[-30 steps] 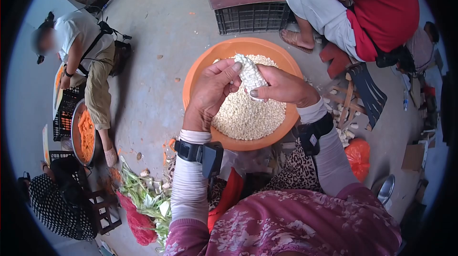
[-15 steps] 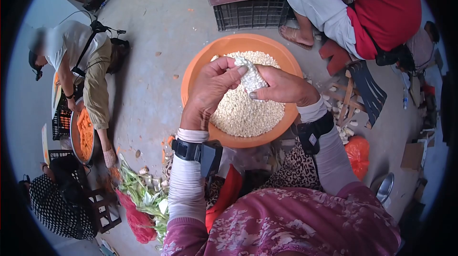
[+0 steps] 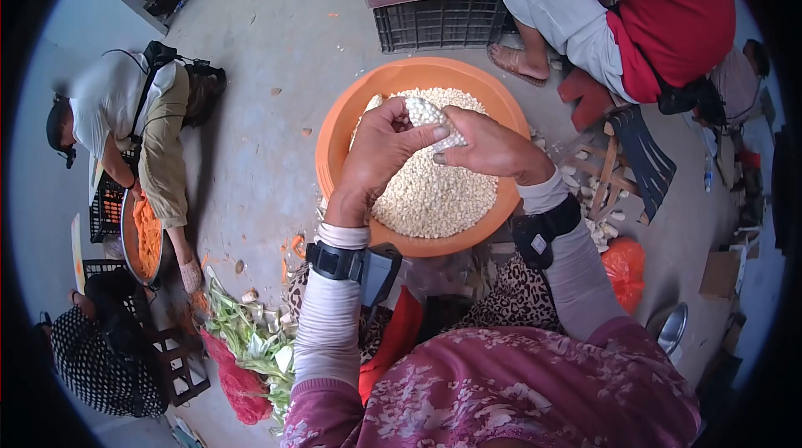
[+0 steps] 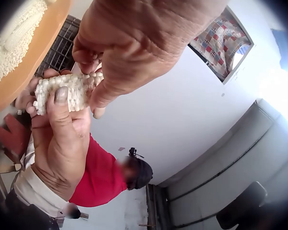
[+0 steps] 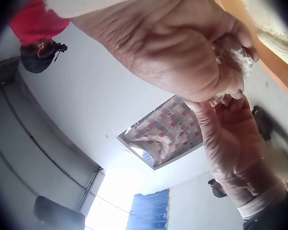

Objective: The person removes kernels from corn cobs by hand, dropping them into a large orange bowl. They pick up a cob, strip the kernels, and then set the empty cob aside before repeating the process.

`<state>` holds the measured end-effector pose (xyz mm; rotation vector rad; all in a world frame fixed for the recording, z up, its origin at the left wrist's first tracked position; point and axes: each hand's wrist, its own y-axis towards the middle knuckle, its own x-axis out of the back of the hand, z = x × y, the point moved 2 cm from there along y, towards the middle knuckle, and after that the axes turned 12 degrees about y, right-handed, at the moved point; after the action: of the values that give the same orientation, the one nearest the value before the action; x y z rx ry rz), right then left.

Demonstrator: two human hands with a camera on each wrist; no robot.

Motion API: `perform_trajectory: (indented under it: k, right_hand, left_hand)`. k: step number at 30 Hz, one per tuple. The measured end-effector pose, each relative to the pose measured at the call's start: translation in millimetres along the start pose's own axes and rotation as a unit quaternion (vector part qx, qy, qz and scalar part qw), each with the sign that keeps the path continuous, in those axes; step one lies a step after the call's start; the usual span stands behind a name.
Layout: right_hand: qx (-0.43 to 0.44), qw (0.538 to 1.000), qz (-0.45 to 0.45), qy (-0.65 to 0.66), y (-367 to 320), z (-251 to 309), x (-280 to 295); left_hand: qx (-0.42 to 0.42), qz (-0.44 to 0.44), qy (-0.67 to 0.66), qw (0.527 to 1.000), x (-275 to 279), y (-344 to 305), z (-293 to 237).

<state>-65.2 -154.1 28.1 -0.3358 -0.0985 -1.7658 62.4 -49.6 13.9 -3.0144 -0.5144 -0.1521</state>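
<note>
A corn cob with pale kernels is held between both hands over an orange basin. My right hand grips the cob, its thumb lying along the kernels in the left wrist view. From the other side my left hand pinches the cob's end, thumb pressed on the kernels. Bare patches show on the cob beside the left thumb. Loose corn kernels are heaped in the basin below, and another cob lies on them. In the right wrist view the right hand hides most of the held cob.
Corn husks and a red net bag lie at the left. A person in red sits at the right, near scattered cobs and an orange bag. At far left, a person bends over a metal basin of orange strips. A black crate stands beyond.
The left hand and thumb have shifted along the cob, which now shows shorter between the hands. The person at the left has bent lower, reaching into the metal basin.
</note>
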Motion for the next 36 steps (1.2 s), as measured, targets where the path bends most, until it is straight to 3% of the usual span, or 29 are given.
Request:
perform_trajectory:
  k: [3, 5, 8, 15, 21, 22, 24, 31, 33, 36]
  right_hand:
    - [-0.01, 1.0, -0.007, 0.017, -2.0, 3.1, 3.2]
    - [-0.011, 0.999, 0.0, 0.043, -1.2, 1.1, 3.4]
    - [0.0, 0.995, 0.019, 0.102, -1.4, 0.4, 3.6]
    - [0.039, 0.986, 0.084, 0.139, -0.9, 3.0, 2.0]
    - [0.053, 0.989, 0.072, 0.122, -0.2, 2.9, -0.2]
    - [0.052, 0.989, 0.072, 0.122, -0.1, 1.4, -2.2]
    - [-0.024, 0.999, 0.021, 0.038, 1.1, -6.9, -5.9]
    - [-0.02, 1.0, 0.003, 0.006, -0.2, -6.5, -1.4]
    - [0.043, 0.999, -0.031, -0.005, -1.7, -5.6, 0.3]
    - [0.027, 0.999, -0.044, -0.001, -4.1, -1.6, 2.4]
  left_hand:
    - [0.015, 0.003, -0.03, 0.999, 6.5, -3.7, -4.8]
    - [0.043, 0.002, -0.165, 0.985, 10.5, -1.4, 4.4]
    - [0.072, -0.023, -0.232, 0.97, 6.5, -1.6, 1.8]
    - [0.083, 0.005, -0.213, 0.973, 7.9, -5.8, -8.0]
    - [0.07, 0.003, -0.154, 0.986, 4.6, -4.6, -8.5]
    - [0.036, 0.011, -0.103, 0.994, 2.7, -3.9, -7.1]
    - [0.002, 0.018, -0.053, 0.998, -1.4, -1.2, 0.0]
    - [0.011, 0.009, -0.051, 0.999, -3.9, 0.1, 2.9]
    - [0.023, 0.011, -0.037, 0.999, -2.4, -1.4, 0.9]
    - [0.018, 0.03, -0.056, 0.998, 1.9, -5.3, -5.2]
